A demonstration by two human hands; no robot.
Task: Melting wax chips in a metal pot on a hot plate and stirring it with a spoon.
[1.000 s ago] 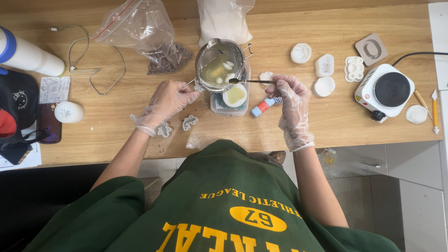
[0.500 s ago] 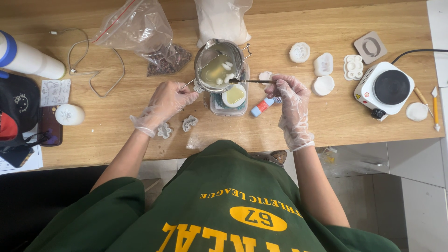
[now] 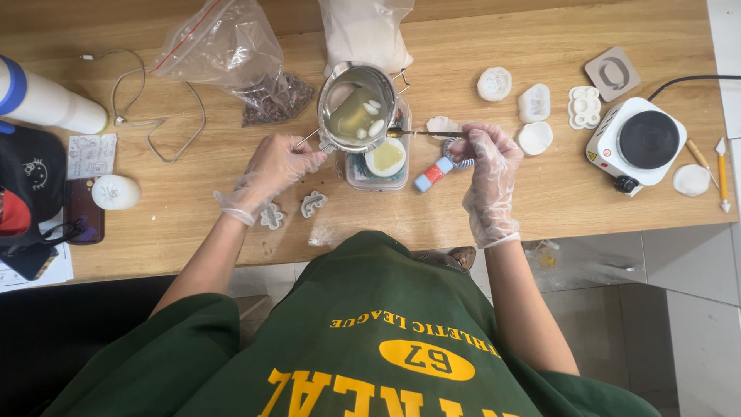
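My left hand (image 3: 274,166) grips the handle of the small steel pouring pot (image 3: 356,108); my right hand (image 3: 485,158) pinches a thin dark spoon (image 3: 421,133), lying left-right, bowl at the pot's right rim.

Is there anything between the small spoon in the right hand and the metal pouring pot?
Nothing visible. The right hand holds the small spoon with its bowl at the rim of the metal pouring pot, which the left hand holds by its handle above a clear container.

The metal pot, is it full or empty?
Partly full: the pot holds clear yellowish liquid with white lumps floating in it.
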